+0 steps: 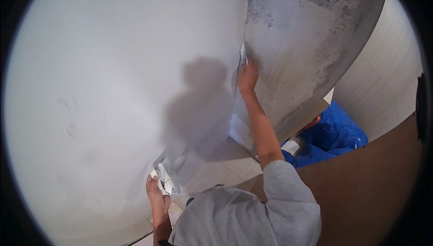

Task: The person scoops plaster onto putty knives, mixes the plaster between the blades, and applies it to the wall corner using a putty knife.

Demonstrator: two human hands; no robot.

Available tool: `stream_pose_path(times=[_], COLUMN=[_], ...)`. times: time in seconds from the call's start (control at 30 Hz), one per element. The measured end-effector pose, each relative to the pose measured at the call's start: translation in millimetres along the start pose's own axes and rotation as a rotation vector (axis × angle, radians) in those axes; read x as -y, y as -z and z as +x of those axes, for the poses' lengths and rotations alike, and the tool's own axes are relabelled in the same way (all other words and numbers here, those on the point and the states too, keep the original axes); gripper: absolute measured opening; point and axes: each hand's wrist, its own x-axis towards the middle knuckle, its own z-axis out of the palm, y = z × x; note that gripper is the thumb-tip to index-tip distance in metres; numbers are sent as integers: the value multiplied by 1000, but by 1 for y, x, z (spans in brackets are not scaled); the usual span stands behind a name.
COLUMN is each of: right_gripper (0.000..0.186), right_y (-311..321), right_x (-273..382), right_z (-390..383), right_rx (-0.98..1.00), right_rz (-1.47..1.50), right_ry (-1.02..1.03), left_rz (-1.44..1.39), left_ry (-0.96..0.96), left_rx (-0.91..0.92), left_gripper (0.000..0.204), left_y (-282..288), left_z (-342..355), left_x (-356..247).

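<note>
My right hand [248,78] reaches up to the inner corner where the white wall [108,65] meets a grey, patchy wall [297,61]. Its fingers are closed on a putty knife [243,53], whose thin pale blade lies against the corner edge; the handle is hidden in the hand. Lower down on the left, my left hand [158,196] grips a wide metal putty blade [167,178] smeared with white filler. That blade is tilted close to the white wall; whether it touches cannot be told.
Pale floor tiles [225,169] lie below the corner. To the right, past the grey wall's edge, there is a bunched blue plastic sheet [333,131]. A brown board or surface [361,187] spreads across the lower right. My shadow falls on the white wall.
</note>
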Motion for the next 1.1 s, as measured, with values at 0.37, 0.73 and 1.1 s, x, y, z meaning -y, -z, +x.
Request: stream_pose_path(times=[0.37,0.73,1.1], right_gripper=[49,36,43], right_y=[-39,-14,-2], right_x=[21,27,65], right_z=[-2,10,-30], right_rx=[-103,-40,49], right_rz=[-52,-7,10], right_ry=[-146,-16,31], left_rz=[-26,-49,-64], left_ry=[-48,39,13], left_rx=[-15,108,79], left_gripper=[33,30,36], left_y=[-11,-3,1], left_z=[-4,6,3], left_x=[1,-6,-4])
